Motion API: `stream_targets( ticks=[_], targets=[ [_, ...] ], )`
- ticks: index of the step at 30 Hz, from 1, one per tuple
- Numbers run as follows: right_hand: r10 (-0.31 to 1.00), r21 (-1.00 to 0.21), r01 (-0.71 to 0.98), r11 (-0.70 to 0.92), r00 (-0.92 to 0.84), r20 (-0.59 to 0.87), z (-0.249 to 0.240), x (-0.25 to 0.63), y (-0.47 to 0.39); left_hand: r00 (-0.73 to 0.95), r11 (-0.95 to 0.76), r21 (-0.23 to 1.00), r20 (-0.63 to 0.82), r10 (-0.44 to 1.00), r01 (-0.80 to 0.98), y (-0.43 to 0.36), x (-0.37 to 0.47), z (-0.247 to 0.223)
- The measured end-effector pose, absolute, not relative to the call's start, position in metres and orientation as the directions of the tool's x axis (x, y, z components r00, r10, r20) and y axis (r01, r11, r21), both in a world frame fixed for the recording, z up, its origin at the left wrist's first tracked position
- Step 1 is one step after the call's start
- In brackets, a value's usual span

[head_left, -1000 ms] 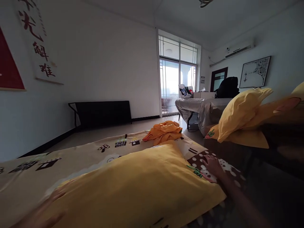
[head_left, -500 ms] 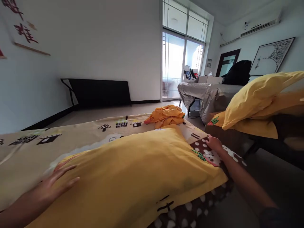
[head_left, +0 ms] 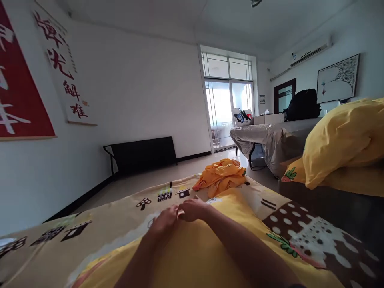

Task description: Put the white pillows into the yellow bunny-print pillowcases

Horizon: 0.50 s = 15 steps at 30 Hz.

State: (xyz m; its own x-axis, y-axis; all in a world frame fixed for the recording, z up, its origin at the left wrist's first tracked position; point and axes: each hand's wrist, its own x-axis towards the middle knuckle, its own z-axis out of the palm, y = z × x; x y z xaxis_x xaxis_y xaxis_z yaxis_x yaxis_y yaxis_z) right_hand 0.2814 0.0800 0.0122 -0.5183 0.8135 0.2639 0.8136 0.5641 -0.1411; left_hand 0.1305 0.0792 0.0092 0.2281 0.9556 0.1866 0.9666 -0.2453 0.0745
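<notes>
A large yellow pillow [head_left: 198, 252] lies on the patterned beige and brown blanket [head_left: 120, 208]. At the pillow's far edge, my left hand [head_left: 165, 219] and my right hand [head_left: 193, 209] are side by side, nearly touching. Both have their fingers closed on the pillow's edge, and my forearms reach across its top. Just beyond my hands, a crumpled orange cloth [head_left: 220, 176] rests on the blanket.
Yellow bedding [head_left: 345, 140] is piled at the right. Behind it stands a covered table [head_left: 270, 136] with boxes and a black bag [head_left: 303, 105]. A black folded panel [head_left: 144, 156] leans against the far wall, left of the glass door [head_left: 220, 108].
Both hands have moved inward to the pillow's far edge, my left from its left side and my right from the blanket at its right. Their fingers have closed. The view has tilted up.
</notes>
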Motion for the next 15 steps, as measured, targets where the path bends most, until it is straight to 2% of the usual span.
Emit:
stream_targets(
  ticks=[3, 7, 15],
  targets=[
    [0.823, -0.168, 0.809, 0.563, -0.532, 0.199, -0.025, 0.276, 0.098, 0.274, -0.276, -0.004, 0.139, 0.952, 0.961, 0.077, 0.141, -0.031],
    [0.859, -0.239, 0.827, 0.508, -0.469, 0.204, -0.072, 0.291, 0.11, 0.264, -0.255, -0.086, 0.118, 0.957, 0.963, 0.067, 0.145, -0.071],
    [0.886, -0.355, 0.811, 0.464, -0.414, 0.21, -0.083, 0.293, 0.124, 0.291, -0.282, -0.147, 0.043, 0.956, 0.948, 0.079, 0.145, -0.064]
  ],
)
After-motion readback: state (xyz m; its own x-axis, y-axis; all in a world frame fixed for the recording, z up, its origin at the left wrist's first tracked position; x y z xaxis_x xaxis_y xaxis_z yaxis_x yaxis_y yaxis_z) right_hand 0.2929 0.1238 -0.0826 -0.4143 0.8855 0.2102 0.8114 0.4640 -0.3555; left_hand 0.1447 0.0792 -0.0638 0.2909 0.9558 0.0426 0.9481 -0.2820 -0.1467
